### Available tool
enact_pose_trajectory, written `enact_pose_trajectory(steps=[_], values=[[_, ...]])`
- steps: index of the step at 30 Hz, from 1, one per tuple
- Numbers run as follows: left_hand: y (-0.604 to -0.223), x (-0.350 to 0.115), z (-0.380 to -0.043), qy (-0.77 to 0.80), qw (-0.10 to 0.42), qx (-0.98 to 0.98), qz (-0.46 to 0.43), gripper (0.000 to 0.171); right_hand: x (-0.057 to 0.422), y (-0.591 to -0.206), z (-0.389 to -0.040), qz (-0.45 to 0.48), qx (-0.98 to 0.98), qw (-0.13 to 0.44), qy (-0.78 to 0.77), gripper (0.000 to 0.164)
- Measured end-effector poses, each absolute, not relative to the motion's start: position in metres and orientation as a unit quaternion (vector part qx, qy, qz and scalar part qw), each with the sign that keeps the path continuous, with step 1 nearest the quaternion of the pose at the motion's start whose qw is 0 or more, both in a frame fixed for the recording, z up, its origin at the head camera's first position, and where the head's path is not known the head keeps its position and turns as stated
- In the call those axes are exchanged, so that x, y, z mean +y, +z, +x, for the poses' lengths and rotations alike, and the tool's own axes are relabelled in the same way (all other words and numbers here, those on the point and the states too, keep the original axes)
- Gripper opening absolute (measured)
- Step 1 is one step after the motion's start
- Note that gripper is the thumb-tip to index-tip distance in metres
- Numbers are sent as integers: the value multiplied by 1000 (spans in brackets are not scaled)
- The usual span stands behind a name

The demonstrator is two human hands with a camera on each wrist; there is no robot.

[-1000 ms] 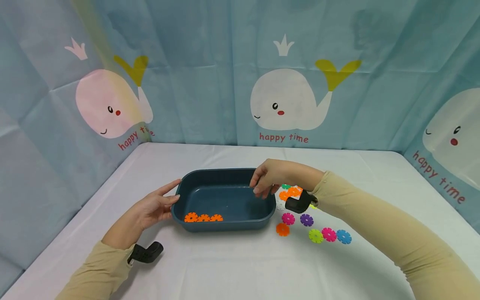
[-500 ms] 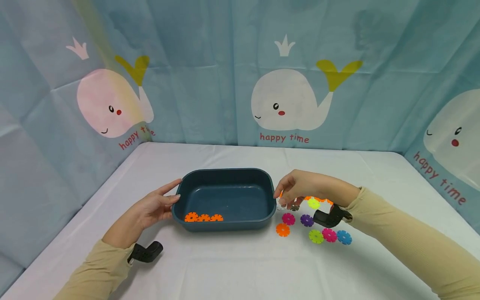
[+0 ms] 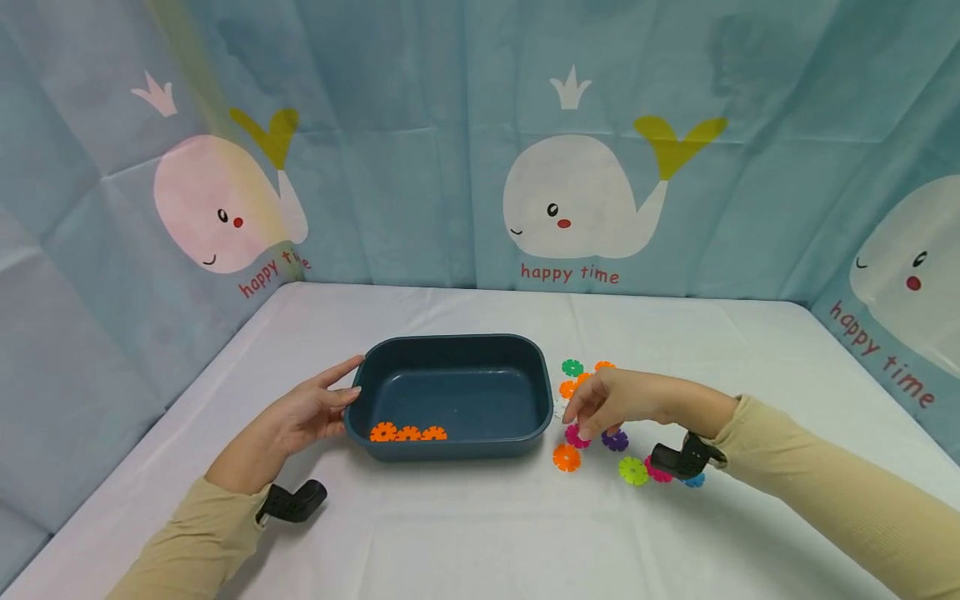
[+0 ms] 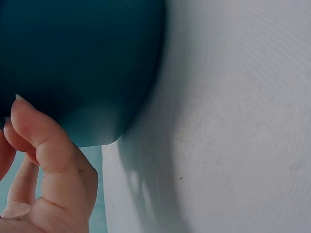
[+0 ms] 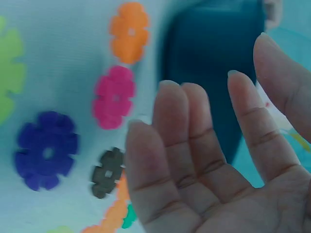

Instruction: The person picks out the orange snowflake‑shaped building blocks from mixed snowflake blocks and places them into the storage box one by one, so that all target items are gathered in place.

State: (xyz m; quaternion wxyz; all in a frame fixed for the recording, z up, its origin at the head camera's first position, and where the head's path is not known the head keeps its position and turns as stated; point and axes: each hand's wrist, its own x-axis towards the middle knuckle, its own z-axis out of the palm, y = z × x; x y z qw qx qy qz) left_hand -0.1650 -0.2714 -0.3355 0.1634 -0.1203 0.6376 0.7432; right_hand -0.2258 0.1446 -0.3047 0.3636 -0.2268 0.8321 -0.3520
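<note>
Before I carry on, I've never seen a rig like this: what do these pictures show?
There's no machine, just a person's two bare hands. The wide picture comes from a head-worn camera; the two close ones from a camera on each wrist. On the white cloth stands a dark blue tray with three orange discs showing inside; loose coloured discs lie to its right. The left hand touches the tray's left end. The right hand is at the loose coloured discs and appears to hold nothing.

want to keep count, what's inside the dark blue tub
Three orange flower-shaped pieces show inside the dark blue tub, side by side along its near wall. That wall covers their lower parts; anything else tucked right behind it can't be seen.
</note>
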Motion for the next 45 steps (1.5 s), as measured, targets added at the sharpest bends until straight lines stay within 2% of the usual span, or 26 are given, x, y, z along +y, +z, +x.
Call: enact_pose_trajectory(steps=[10,19,39,45], values=[[-338,-272,-166,743,163,639,-118,72,142,-328,-217,-252,837,348,-338,19],[-340,-272,-163,742,165,640,-112,71,135,-341,-217,-269,862,319,-287,27],[-339,-271,-165,743,159,639,-117,73,131,-346,-210,-283,875,280,-276,29],[-339,-270,-165,744,157,639,-117,72,135,-344,-211,-262,871,288,-299,22]])
